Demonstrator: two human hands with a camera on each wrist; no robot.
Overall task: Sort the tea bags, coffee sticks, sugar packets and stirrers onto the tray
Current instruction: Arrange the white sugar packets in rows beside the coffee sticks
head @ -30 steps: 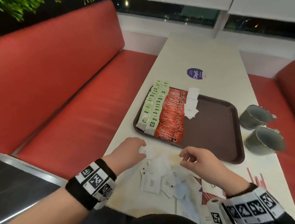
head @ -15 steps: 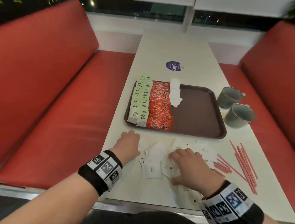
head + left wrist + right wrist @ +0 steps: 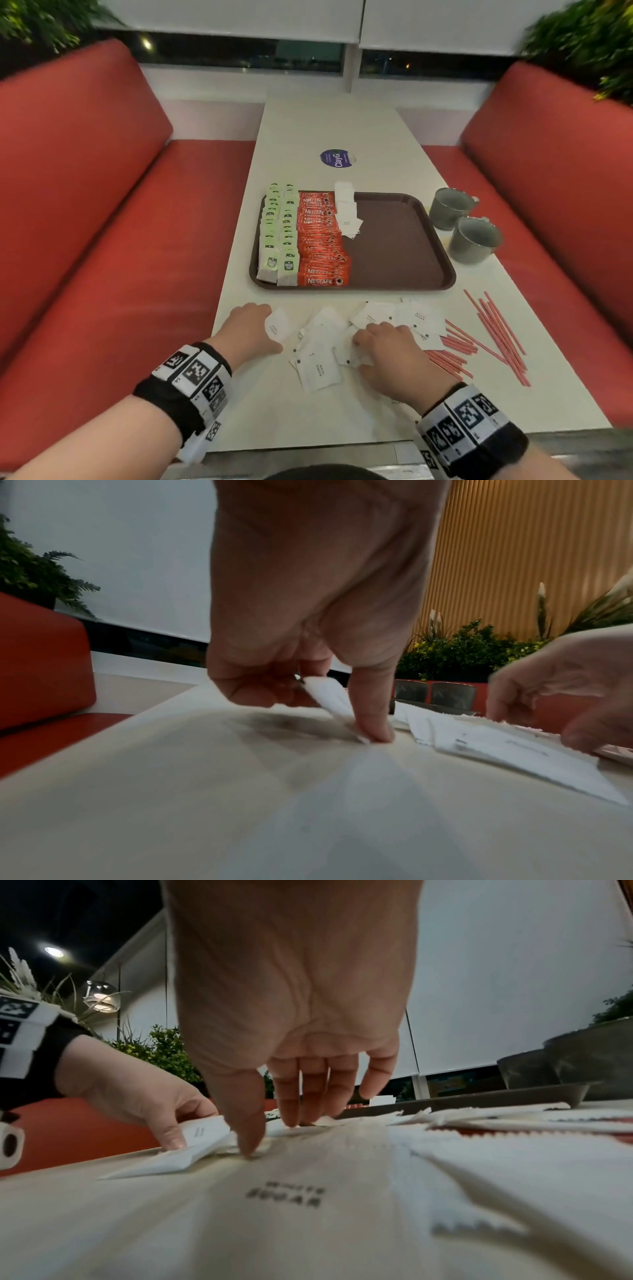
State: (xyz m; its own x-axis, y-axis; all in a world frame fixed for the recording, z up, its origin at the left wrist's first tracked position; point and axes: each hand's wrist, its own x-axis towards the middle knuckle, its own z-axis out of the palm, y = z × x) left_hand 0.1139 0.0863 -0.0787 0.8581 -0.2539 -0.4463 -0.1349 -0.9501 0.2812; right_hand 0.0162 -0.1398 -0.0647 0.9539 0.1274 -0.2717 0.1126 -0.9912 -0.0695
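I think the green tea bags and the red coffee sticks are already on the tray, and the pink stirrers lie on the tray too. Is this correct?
Not quite. The head view shows the pink stirrers on the table, right of and nearer than the tray, not on it. The green tea bags and red coffee sticks are on the tray.

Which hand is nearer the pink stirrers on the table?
Right. The right hand rests on the sugar packets beside the pink stirrers; the left hand is across the pile, holding one packet.
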